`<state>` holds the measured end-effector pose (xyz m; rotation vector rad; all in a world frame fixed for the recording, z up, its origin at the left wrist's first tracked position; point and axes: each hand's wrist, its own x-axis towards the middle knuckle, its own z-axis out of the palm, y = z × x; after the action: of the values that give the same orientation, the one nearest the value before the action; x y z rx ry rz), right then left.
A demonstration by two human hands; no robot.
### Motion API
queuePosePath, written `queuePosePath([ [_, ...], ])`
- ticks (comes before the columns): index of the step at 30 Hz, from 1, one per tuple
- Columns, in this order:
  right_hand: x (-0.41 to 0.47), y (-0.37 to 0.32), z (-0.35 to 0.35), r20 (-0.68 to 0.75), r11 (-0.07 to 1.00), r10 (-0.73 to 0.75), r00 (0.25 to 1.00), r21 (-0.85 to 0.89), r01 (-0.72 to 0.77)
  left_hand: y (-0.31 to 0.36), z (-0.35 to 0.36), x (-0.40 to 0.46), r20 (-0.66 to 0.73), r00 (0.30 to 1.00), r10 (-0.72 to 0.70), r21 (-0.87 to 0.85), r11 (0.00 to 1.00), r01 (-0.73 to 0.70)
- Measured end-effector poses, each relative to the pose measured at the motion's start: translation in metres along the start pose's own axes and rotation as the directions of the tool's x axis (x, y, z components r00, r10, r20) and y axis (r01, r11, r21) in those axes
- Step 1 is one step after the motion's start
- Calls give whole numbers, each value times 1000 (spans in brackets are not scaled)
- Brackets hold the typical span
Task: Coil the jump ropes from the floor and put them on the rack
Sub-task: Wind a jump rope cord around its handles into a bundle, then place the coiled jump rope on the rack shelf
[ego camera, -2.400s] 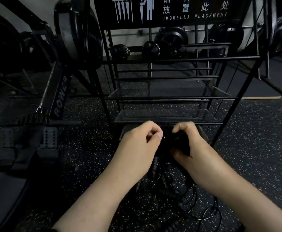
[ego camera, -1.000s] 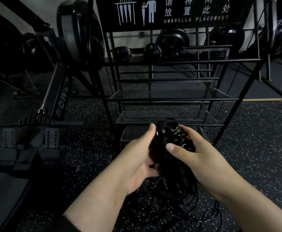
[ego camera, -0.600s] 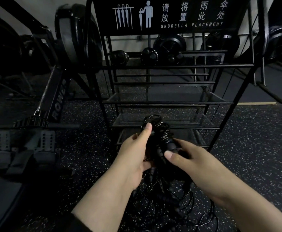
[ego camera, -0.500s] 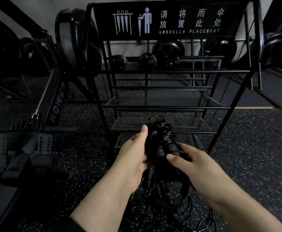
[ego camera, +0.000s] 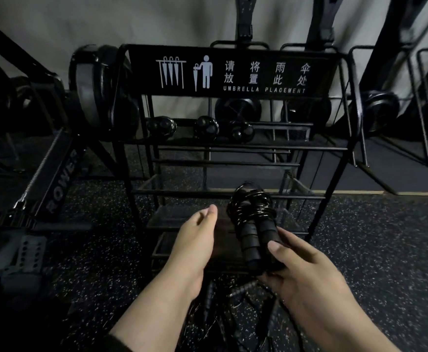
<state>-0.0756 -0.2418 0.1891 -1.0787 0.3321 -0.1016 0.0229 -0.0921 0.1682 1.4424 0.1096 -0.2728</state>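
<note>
Black coiled rope: one jump rope [ego camera: 252, 219] wound up, cord wrapped in shiny turns round the top of its two foam handles, held up in front of the rack [ego camera: 235, 148], level with the lower mesh shelves, not yet resting on any of them.
Right hand [ego camera: 307, 278]: gripping the bundle low on the handles, thumb laid across the front, fingers curled behind; bundle upright, tilted slightly back toward the rack.
Left hand [ego camera: 195, 240]: just left of the bundle, apart from it, fingers straight and together, holding nothing.
Rack shelves: mesh tiers look bare of rope in this view; dim light, so back corners hard to judge. Round dark weights [ego camera: 206, 128] on the upper tier, under the umbrella sign [ego camera: 230, 69].
Floor below the rack: more rope [ego camera: 233, 306] lying loose in a tangle between the forearms, at least one ribbed handle showing; number of ropes not possible to tell.
Left of the rack: rowing machine [ego camera: 55, 179], out of the way.
Done so far, by judgement: first rope coiled and lifted.
Left to do, by judgement: set this bundle on a shelf, then coil and shelve the pile on the floor; early in the job.
</note>
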Motion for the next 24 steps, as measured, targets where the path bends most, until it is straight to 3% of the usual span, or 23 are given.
queuePosePath([
  [5, 53, -66, -6, -44, 990, -128, 991, -70, 125, 36, -2, 38, -33, 994, 101, -10, 995, -101],
  [11, 162, -158, 6, -50, 917, -255, 966, -331, 225, 47, -16, 73, -52, 969, 241, 51, 970, -239],
  [18, 256, -179, 14, -145, 828, -206, 968, -553, 93, 36, -22, 102, -45, 970, 238, 70, 970, -235],
  [24, 294, -174, 14, -196, 708, -255, 947, -705, 45, 36, -22, 115, -40, 968, 248, 51, 968, -246],
])
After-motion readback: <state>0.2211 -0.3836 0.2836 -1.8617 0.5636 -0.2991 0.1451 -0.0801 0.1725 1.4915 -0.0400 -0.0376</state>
